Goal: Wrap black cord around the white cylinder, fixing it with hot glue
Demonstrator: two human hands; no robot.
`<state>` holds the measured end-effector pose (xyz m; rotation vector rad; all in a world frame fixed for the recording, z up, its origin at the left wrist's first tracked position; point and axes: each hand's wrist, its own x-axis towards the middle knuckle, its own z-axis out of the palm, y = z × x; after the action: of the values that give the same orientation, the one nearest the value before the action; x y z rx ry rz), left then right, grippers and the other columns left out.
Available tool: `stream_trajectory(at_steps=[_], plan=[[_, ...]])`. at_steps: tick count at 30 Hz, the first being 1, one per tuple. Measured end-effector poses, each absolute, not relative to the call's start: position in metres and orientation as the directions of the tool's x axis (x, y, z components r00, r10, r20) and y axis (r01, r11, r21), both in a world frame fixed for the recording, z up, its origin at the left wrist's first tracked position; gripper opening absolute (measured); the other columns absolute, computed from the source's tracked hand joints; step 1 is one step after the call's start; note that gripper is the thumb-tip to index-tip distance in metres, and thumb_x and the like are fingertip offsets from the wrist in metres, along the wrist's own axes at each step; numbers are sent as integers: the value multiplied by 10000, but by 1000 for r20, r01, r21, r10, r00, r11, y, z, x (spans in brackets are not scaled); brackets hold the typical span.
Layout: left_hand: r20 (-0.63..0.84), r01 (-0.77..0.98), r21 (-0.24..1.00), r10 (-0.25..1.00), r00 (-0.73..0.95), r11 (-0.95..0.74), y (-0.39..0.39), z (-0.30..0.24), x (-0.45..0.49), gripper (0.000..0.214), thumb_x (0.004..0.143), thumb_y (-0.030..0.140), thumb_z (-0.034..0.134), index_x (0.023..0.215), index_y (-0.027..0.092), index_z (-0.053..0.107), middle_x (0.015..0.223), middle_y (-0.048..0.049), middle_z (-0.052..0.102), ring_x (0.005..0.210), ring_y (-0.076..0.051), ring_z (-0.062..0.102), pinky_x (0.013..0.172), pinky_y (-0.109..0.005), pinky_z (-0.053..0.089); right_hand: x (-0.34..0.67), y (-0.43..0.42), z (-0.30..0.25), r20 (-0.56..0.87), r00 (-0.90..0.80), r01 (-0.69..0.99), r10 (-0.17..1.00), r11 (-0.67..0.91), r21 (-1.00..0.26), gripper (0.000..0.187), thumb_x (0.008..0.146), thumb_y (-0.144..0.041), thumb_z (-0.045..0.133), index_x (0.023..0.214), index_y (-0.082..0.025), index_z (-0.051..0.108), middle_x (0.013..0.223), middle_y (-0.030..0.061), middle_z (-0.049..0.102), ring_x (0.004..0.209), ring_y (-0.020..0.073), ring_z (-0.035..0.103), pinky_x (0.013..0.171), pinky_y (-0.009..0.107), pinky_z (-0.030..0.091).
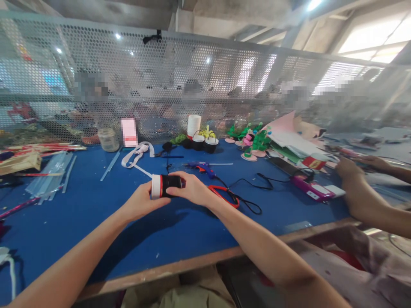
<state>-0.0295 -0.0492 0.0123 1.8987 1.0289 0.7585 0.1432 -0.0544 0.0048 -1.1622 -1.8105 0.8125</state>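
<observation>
Both hands hold a small black cylinder (168, 186) with a red band and a white end, lying sideways above the blue table. My left hand (143, 200) is closed around the white end. At the other end, my right hand (190, 188) grips the black part, with its thumb across the front. A white ribbon (144, 170) runs from the white end back to a loose coil on the tabletop. Just beyond my right hand lies a blue and orange glue gun (202, 168) with a clear stick in it. Red-handled scissors (224, 195) lie beside my right wrist, partly hidden.
Clear glue sticks (49, 175) and a jar (108, 140) are on the left. Small black-and-white buckets (211, 143) and green plant ornaments (257, 141) stand along the mesh partition (167, 85). A purple power strip (311, 188) with black cable lies near another person's arm (366, 201).
</observation>
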Motion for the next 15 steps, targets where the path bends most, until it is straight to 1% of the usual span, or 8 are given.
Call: stream_trajectory(at_steps=[2, 4, 6, 8, 10, 11, 15], plan=[[65, 281, 935, 883, 465, -216, -49, 13, -29, 369, 576, 323, 634, 870, 111, 568, 710, -4, 601, 636, -139, 514, 605, -245, 404, 139, -61, -1, 431, -196, 503, 881, 467, -727, 498, 586, -341, 662, 1007, -131, 501, 958, 84, 551, 865, 179, 521, 768, 328, 423], [37, 149, 982, 897, 441, -114, -49, 14, -29, 327, 589, 314, 631, 838, 109, 574, 704, -5, 595, 637, -122, 506, 611, -229, 392, 136, -65, -6, 521, -196, 577, 830, 528, -624, 530, 555, -318, 689, 1007, -133, 484, 974, 100, 521, 907, 199, 497, 795, 352, 409], [2, 27, 1000, 906, 422, -15, -47, 14, -29, 279, 594, 292, 631, 798, 107, 582, 680, -5, 591, 614, -106, 496, 598, -215, 381, 133, -67, -8, 570, -224, 612, 791, 569, -549, 550, 541, -300, 702, 1008, -133, 465, 983, 113, 494, 940, 211, 474, 824, 368, 393], [-36, -55, 997, 914, 405, 63, -46, 12, -28, 247, 588, 280, 635, 753, 103, 588, 630, 1, 579, 565, -90, 479, 556, -201, 364, 132, -68, -10, 595, -256, 614, 762, 603, -509, 564, 541, -305, 704, 1013, -130, 449, 994, 123, 478, 972, 218, 451, 846, 371, 381], [-42, -105, 990, 920, 389, 90, -45, 9, -27, 220, 591, 285, 628, 704, 99, 590, 582, 7, 561, 529, -81, 459, 521, -194, 346, 131, -68, -11, 595, -273, 598, 756, 618, -511, 574, 542, -335, 700, 1011, -124, 444, 991, 126, 481, 974, 219, 450, 848, 366, 380], [-34, -115, 990, 924, 380, 84, -44, 7, -28, 214, 597, 294, 618, 679, 99, 588, 560, 10, 549, 512, -78, 447, 505, -193, 336, 131, -69, -11, 585, -266, 587, 766, 610, -532, 568, 549, -353, 692, 1005, -122, 446, 985, 125, 489, 961, 217, 460, 840, 363, 385], [7, -55, 998, 922, 387, 16, -41, 1, -29, 251, 632, 352, 560, 608, 102, 566, 497, 19, 502, 458, -75, 403, 459, -202, 304, 131, -69, -10, 469, -237, 530, 851, 518, -671, 452, 647, -366, 609, 1001, -130, 457, 948, 99, 539, 885, 188, 518, 782, 335, 419]])
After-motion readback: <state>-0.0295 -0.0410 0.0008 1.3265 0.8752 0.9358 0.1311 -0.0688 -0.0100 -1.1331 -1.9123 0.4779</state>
